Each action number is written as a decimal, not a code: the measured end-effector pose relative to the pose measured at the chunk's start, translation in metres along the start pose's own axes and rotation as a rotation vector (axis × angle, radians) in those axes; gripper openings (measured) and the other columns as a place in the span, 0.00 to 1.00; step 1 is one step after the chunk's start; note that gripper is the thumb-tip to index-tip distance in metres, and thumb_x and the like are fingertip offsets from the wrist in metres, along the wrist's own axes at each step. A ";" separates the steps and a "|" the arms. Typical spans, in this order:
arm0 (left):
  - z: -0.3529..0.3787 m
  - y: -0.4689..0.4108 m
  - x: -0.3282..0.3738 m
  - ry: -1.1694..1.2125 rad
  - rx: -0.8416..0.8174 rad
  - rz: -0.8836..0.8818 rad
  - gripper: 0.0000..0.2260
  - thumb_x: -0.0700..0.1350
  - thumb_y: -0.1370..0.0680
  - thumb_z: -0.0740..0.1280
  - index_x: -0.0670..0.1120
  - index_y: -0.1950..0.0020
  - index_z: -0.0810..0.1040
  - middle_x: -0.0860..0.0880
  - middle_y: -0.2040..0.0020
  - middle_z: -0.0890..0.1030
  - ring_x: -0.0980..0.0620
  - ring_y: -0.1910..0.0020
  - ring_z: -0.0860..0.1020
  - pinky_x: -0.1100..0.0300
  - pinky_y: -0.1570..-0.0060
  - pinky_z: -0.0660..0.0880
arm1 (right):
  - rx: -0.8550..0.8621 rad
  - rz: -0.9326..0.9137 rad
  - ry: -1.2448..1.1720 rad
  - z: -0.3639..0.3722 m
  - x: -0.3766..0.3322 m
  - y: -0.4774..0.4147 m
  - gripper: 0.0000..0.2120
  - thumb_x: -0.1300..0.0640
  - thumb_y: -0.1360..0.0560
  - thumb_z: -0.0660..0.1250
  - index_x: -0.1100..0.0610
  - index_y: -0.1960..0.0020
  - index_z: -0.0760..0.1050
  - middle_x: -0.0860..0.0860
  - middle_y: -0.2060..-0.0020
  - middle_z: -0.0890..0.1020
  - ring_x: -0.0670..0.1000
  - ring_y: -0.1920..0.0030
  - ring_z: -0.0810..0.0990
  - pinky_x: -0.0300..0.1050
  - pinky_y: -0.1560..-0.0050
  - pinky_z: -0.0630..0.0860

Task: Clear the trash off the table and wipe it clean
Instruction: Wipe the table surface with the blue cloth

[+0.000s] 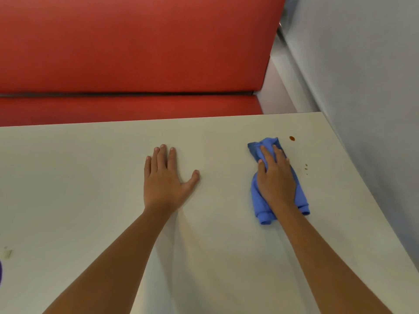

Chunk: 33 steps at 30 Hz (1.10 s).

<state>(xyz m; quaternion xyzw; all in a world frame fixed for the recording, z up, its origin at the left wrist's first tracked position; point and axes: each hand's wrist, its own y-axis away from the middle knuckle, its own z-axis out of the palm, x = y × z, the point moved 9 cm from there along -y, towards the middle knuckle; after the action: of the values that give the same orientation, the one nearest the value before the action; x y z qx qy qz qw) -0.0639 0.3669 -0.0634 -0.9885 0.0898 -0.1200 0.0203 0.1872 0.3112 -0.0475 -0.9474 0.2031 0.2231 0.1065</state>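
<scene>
A crumpled blue cloth point(258, 200) lies on the pale table point(90, 177) toward its right side. My right hand point(275, 177) presses down on the cloth with fingers stretched forward over it. My left hand point(164, 177) rests flat on the bare tabletop near the middle, fingers straight and thumb spread. A reddish-brown sauce spot point(292, 138) sits just beyond the cloth's far right corner. Small brown specks point(306, 167) dot the table to the right of my right hand.
A red bench seat point(136, 107) with a red backrest point(136, 41) runs along the table's far edge. A grey wall point(362, 87) borders the right side. A small pale scrap point(8, 253) and a sliver of something purple point(0, 273) sit at the left edge.
</scene>
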 end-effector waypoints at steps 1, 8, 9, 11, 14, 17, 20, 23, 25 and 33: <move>0.000 0.000 0.000 -0.001 0.001 -0.001 0.42 0.70 0.31 0.42 0.45 0.24 0.52 0.45 0.23 0.51 0.48 0.24 0.46 0.54 0.27 0.41 | 0.003 -0.010 0.002 0.004 -0.008 0.007 0.19 0.57 0.20 0.54 0.52 0.29 0.64 0.55 0.27 0.61 0.56 0.27 0.58 0.52 0.29 0.60; -0.001 0.000 0.000 0.001 0.012 -0.001 0.42 0.69 0.31 0.43 0.45 0.24 0.54 0.44 0.23 0.53 0.47 0.24 0.49 0.53 0.27 0.43 | -0.018 -0.232 -0.034 0.019 -0.036 -0.013 0.19 0.59 0.23 0.54 0.58 0.34 0.72 0.60 0.34 0.72 0.61 0.34 0.69 0.51 0.35 0.66; -0.001 0.000 0.000 -0.001 0.007 0.003 0.42 0.69 0.31 0.43 0.45 0.24 0.54 0.44 0.23 0.53 0.47 0.24 0.48 0.53 0.27 0.42 | -0.025 -0.238 -0.034 0.016 -0.030 -0.023 0.18 0.59 0.22 0.55 0.58 0.34 0.71 0.59 0.33 0.70 0.60 0.33 0.69 0.49 0.35 0.65; -0.001 0.001 0.000 0.003 0.004 0.007 0.41 0.69 0.30 0.44 0.45 0.24 0.53 0.44 0.23 0.52 0.47 0.24 0.48 0.53 0.26 0.42 | -0.044 -0.212 -0.025 0.008 -0.012 -0.039 0.18 0.60 0.21 0.55 0.55 0.31 0.69 0.56 0.30 0.67 0.57 0.31 0.66 0.46 0.36 0.63; -0.001 0.001 0.000 0.006 0.000 0.008 0.39 0.68 0.29 0.46 0.45 0.24 0.53 0.44 0.23 0.52 0.48 0.24 0.47 0.53 0.26 0.42 | -0.051 -0.101 -0.025 -0.009 0.022 -0.051 0.19 0.59 0.20 0.54 0.52 0.30 0.66 0.53 0.29 0.65 0.54 0.31 0.65 0.47 0.39 0.66; -0.001 0.001 0.001 0.002 -0.001 0.008 0.40 0.69 0.29 0.44 0.45 0.24 0.53 0.44 0.23 0.52 0.47 0.24 0.47 0.52 0.26 0.43 | -0.029 -0.021 -0.037 -0.020 0.045 -0.043 0.19 0.59 0.20 0.54 0.52 0.30 0.65 0.53 0.29 0.64 0.55 0.31 0.65 0.48 0.40 0.68; 0.000 0.001 0.000 0.001 -0.008 0.010 0.41 0.69 0.30 0.44 0.45 0.24 0.53 0.44 0.23 0.52 0.47 0.24 0.47 0.52 0.26 0.43 | 0.012 0.041 -0.025 -0.022 0.048 -0.017 0.19 0.58 0.20 0.54 0.52 0.30 0.66 0.53 0.28 0.63 0.55 0.30 0.64 0.49 0.37 0.66; 0.000 0.000 -0.001 -0.008 -0.004 0.013 0.41 0.69 0.30 0.43 0.45 0.24 0.53 0.44 0.23 0.52 0.47 0.24 0.47 0.52 0.26 0.43 | 0.022 0.027 -0.017 -0.019 0.033 0.013 0.19 0.59 0.20 0.55 0.52 0.30 0.67 0.54 0.28 0.63 0.55 0.29 0.62 0.46 0.36 0.64; 0.000 0.000 0.000 -0.014 -0.007 0.018 0.42 0.70 0.30 0.42 0.45 0.24 0.53 0.44 0.23 0.52 0.46 0.24 0.47 0.52 0.26 0.43 | -0.017 -0.037 -0.023 -0.013 0.025 0.031 0.19 0.58 0.20 0.56 0.52 0.30 0.66 0.53 0.28 0.63 0.53 0.29 0.62 0.43 0.36 0.63; -0.001 0.002 0.002 0.005 -0.015 0.023 0.42 0.70 0.30 0.43 0.44 0.24 0.54 0.42 0.23 0.52 0.45 0.24 0.48 0.51 0.26 0.44 | -0.010 -0.108 -0.124 -0.054 0.095 0.042 0.18 0.58 0.21 0.56 0.50 0.32 0.69 0.48 0.30 0.68 0.49 0.31 0.67 0.42 0.33 0.64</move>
<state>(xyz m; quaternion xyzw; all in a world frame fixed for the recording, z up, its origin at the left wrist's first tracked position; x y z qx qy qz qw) -0.0621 0.3646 -0.0618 -0.9872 0.1019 -0.1216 0.0143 0.2673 0.2263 -0.0489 -0.9419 0.1437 0.2764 0.1258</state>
